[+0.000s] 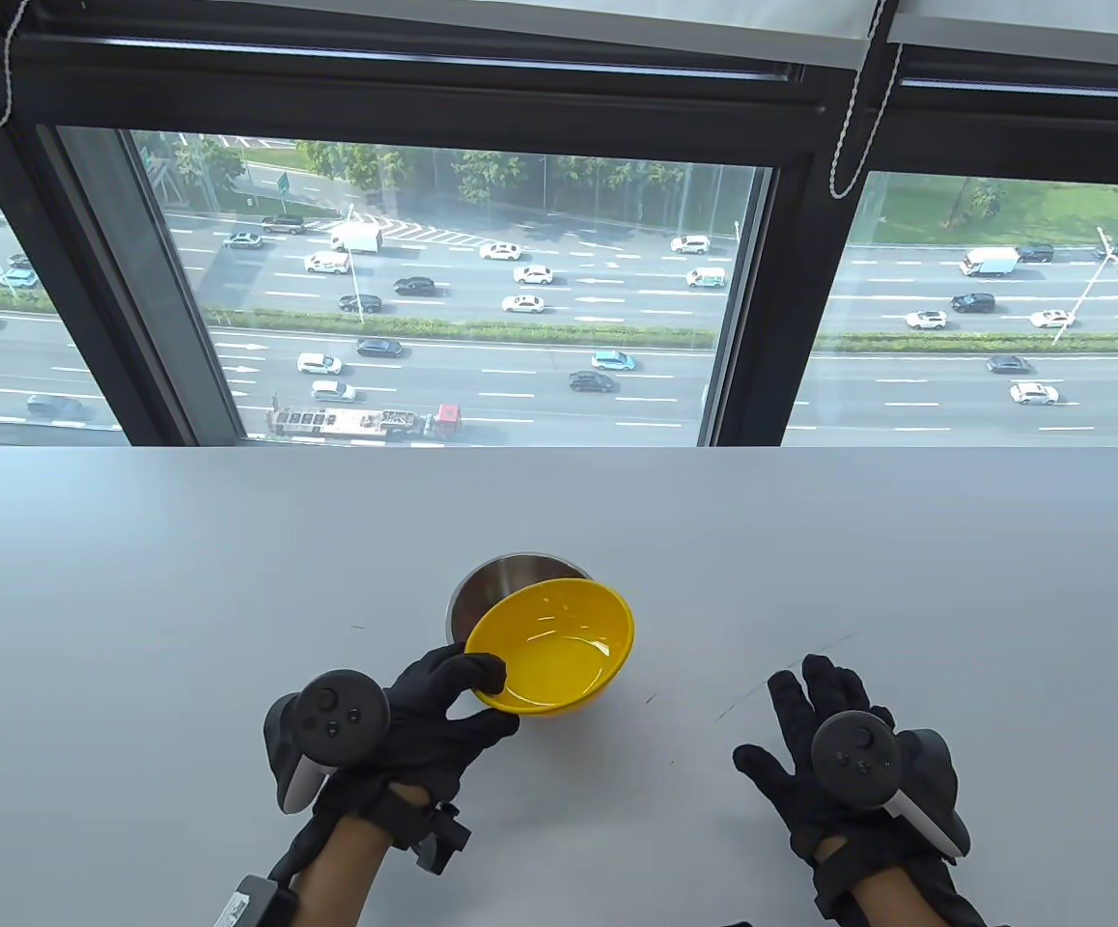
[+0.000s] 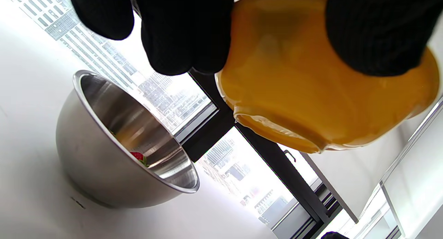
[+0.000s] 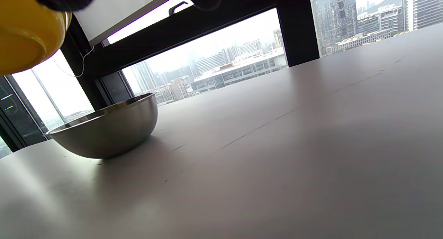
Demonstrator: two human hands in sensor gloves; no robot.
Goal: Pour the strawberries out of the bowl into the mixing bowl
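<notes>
Table view shows the left hand [image 1: 424, 715] raised above the table [image 1: 134, 599], gripping the near rim of the yellow bowl [image 1: 559, 647] with the thumb over the edge and the other fingers underneath. The bowl is held in the air, its open side facing up toward the camera, and its inside looks bare. The right hand [image 1: 839, 753] lies flat on the table well to the right, fingers spread, holding nothing.

Just behind the yellow bowl stands the steel mixing bowl [image 1: 491, 589], upright on the table, partly hidden by the yellow bowl in front of it. Beyond the table is a large window [image 1: 443, 290].

In the left wrist view the gloved fingers [image 2: 183, 31] press against the yellow bowl's underside, and a strawberry [image 2: 138, 157] shows inside the mixing bowl, low against its wall.
</notes>
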